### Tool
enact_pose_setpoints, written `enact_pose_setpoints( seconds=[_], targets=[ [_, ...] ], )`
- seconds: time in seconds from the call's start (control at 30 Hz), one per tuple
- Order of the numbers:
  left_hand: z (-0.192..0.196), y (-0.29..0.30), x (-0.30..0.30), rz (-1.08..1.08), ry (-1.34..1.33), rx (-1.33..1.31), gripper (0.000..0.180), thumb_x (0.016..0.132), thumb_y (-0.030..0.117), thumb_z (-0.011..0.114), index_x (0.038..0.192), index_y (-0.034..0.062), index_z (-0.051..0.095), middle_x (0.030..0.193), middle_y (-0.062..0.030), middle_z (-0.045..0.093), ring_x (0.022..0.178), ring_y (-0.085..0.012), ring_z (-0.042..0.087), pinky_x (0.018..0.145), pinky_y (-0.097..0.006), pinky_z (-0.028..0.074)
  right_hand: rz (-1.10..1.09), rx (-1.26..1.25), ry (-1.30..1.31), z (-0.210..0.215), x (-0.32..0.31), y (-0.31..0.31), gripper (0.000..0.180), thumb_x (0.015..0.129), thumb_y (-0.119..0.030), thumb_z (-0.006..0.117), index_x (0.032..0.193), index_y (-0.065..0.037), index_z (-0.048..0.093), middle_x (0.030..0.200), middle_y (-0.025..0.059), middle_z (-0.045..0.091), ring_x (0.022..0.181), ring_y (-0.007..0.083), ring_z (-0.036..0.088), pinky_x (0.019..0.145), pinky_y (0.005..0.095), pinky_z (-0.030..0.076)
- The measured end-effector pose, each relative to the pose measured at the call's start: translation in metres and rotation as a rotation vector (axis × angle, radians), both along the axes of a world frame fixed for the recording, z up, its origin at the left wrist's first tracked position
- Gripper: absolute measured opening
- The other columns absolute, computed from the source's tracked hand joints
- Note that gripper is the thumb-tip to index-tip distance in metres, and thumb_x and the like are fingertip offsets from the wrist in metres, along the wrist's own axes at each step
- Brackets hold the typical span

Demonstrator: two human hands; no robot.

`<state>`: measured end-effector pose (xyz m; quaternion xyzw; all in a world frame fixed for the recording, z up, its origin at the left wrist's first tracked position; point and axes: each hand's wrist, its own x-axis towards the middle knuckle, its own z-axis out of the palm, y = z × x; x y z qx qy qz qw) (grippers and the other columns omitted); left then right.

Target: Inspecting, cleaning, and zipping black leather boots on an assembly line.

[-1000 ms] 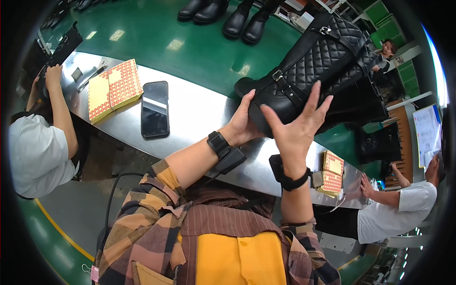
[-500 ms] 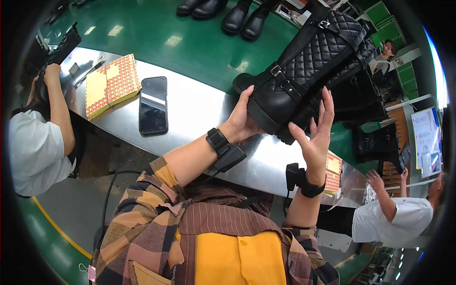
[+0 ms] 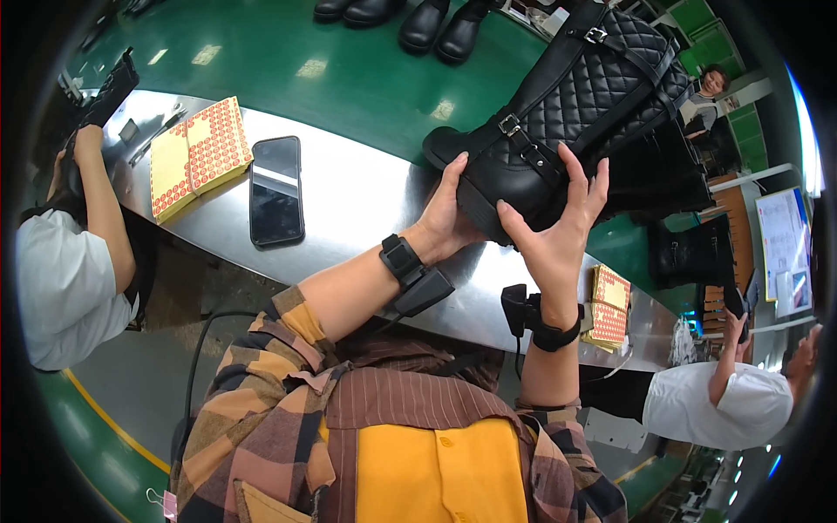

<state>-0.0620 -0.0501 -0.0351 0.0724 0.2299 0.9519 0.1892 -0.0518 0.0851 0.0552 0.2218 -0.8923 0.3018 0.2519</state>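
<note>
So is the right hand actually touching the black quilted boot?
Touching: the head view shows the right hand with fingers spread against the black quilted boot.

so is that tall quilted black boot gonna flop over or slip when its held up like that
The boot probably keeps its shape: its quilted shaft stands straight out with no sag. It likely weighs a fair bit, given the thick sole and heel, and both the left hand and right hand cradle it. The smooth foot part may be slightly slippery.

One quilted boot (image 3: 575, 113), one phone (image 3: 276, 190), two sticker pads (image 3: 196, 152).
</note>
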Motion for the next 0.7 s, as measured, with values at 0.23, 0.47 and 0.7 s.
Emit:
enact_pose_setpoints(
  seconds=[0.23, 0.47, 0.7],
  targets=[
    [-0.002, 0.002, -0.003, 0.019, -0.113, 0.036, 0.073, 0.092, 0.068, 0.034, 0.137, 0.0131, 0.049, 0.132, -0.0104, 0.057, 0.122, -0.0265, 0.054, 0.100, -0.048, 0.046, 0.325, -0.451, -0.280, -0.011, 0.006, 0.048, 0.084, 0.072, -0.006, 0.075, 0.145, -0.011, 0.035, 0.155, 0.0108, 0.021, 0.144, 0.0295, 0.024, 0.115, 0.0498, 0.025],
    [-0.006, 0.008, -0.006, 0.136, -0.205, -0.088, 0.061, 0.092, 0.061, 0.040, 0.124, 0.0118, 0.058, 0.116, -0.0074, 0.064, 0.106, -0.0234, 0.062, 0.086, -0.042, 0.051, -0.578, -0.106, -0.270, -0.082, 0.049, 0.175, 0.021, 0.081, -0.019, 0.074, 0.094, -0.003, 0.067, 0.082, 0.0091, 0.072, 0.078, 0.0219, 0.070, 0.069, 0.0320, 0.054],
    [-0.011, 0.009, -0.006, 0.114, -0.169, -0.067, 0.066, 0.091, 0.064, 0.041, 0.130, 0.0109, 0.054, 0.123, -0.0084, 0.062, 0.110, -0.0226, 0.060, 0.088, -0.043, 0.050, -0.730, 0.344, -0.419, -0.105, 0.060, 0.256, 0.046, 0.067, -0.026, 0.084, 0.102, -0.003, 0.064, 0.096, 0.0146, 0.067, 0.093, 0.0344, 0.062, 0.077, 0.0433, 0.050]
  ],
)
